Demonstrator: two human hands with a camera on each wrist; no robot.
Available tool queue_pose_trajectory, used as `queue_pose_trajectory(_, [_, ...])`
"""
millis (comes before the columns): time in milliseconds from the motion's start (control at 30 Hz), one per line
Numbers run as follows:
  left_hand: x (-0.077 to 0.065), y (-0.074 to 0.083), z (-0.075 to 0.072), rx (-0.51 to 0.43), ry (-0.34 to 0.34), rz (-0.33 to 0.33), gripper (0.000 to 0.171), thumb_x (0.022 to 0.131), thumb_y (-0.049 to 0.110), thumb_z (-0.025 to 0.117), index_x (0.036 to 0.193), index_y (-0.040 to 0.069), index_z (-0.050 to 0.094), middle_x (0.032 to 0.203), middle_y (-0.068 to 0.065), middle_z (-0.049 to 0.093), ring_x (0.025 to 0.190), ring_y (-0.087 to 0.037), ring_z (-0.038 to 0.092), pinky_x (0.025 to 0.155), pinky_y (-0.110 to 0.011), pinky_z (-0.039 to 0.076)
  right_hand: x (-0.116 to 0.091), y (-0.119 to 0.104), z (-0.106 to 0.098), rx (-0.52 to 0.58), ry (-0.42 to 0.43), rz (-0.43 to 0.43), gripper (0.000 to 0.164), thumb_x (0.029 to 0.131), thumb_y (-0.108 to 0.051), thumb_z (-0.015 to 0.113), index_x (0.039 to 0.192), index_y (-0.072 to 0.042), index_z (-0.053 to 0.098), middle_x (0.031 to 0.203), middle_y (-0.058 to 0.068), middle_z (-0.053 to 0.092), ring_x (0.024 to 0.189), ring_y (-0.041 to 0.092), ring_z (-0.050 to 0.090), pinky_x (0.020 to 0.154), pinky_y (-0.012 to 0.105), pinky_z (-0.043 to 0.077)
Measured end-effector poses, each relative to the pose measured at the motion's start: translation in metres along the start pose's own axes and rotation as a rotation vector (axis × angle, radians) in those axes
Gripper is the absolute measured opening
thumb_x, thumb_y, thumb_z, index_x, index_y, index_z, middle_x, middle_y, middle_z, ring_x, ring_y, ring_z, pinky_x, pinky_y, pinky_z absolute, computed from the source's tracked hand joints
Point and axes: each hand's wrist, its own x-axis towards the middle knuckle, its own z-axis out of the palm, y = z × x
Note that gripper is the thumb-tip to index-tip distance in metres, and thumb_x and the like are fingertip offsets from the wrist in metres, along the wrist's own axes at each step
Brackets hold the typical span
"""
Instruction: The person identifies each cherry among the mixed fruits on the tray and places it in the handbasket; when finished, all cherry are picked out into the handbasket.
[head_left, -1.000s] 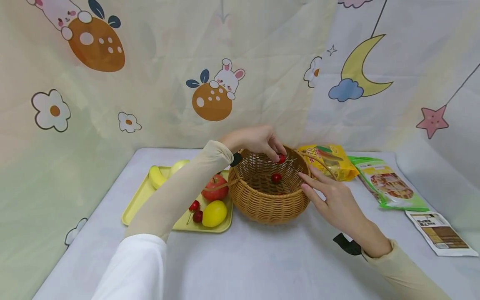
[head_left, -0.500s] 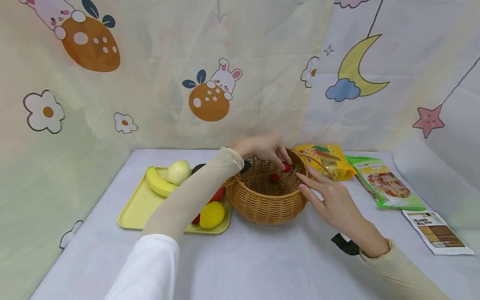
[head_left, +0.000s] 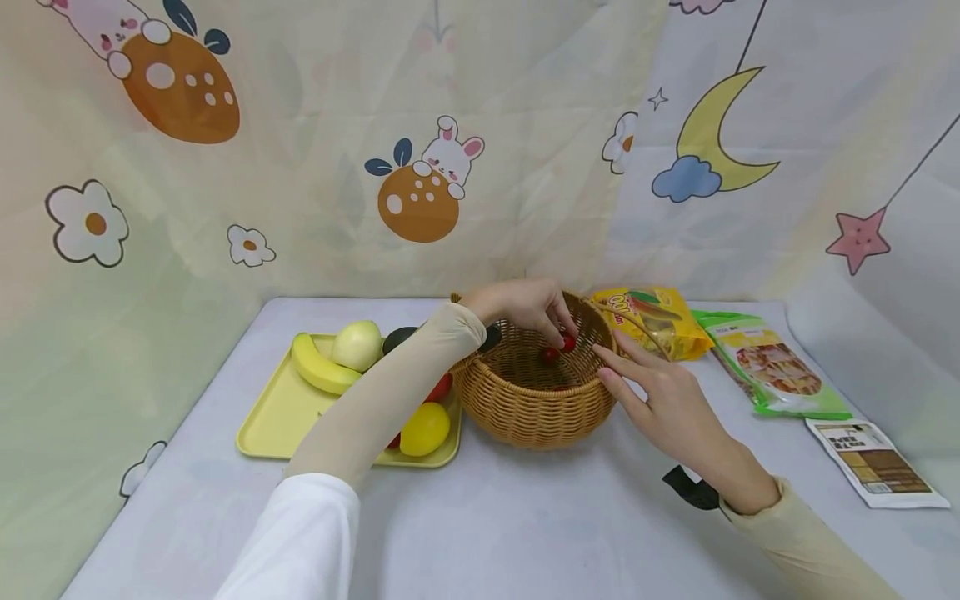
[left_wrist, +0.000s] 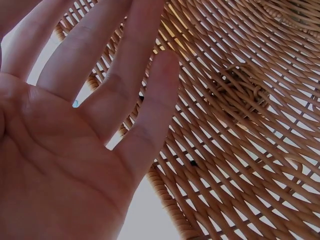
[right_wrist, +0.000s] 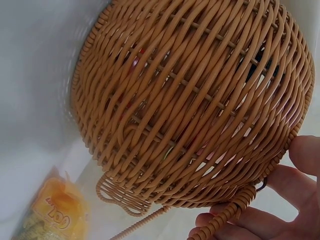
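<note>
A sleeve is covering part of the tray; the left grip is pinching a partly hidden cherry inside the basket. Straight-fingered, the right grip is touching its rim; table is stretching in front.

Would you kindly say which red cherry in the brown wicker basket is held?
The red cherry on the right, pinched by the left hand; the other red cherry, lower left, is unheld.

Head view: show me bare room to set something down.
Widest: the table before the basket, between left sleeve and right sleeve. Smaller: the tray, left front, before the banana; table between right hand and green packet. Crowded: the tray's right side around the lemon, and the basket's mouth around the left hand.
</note>
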Motion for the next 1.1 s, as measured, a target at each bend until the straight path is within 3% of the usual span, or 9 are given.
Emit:
queue_pose_trajectory(433, [0.0008,0.001,0.001,0.01,-0.015,-0.012,0.032,0.092,0.012,0.078,0.124,0.008,0.075,0.124,-0.007,0.075,0.112,-0.015,0.073,0.094,-0.024,0.057,0.0002,0.0008,0.0003,-0.005,0.006,-0.001,0.039,0.102,-0.024,0.064,0.139,-0.011,0.065,0.148,0.028,0.054,0.042,-0.001,0.019,0.048,0.021,0.028])
queue_pose_trajectory(1100, [0.0002,-0.0002,0.0015,0.056,-0.019,-0.009,0.031,0.092,0.015,0.078,0.122,0.013,0.077,0.12,-0.005,0.077,0.111,-0.014,0.074,0.093,-0.024,0.057,-0.0002,0.0007,0.0011,0.008,-0.001,0.009,0.039,0.103,-0.025,0.063,0.14,-0.013,0.065,0.149,0.027,0.054,0.041,-0.002,0.016,0.048,0.021,0.028])
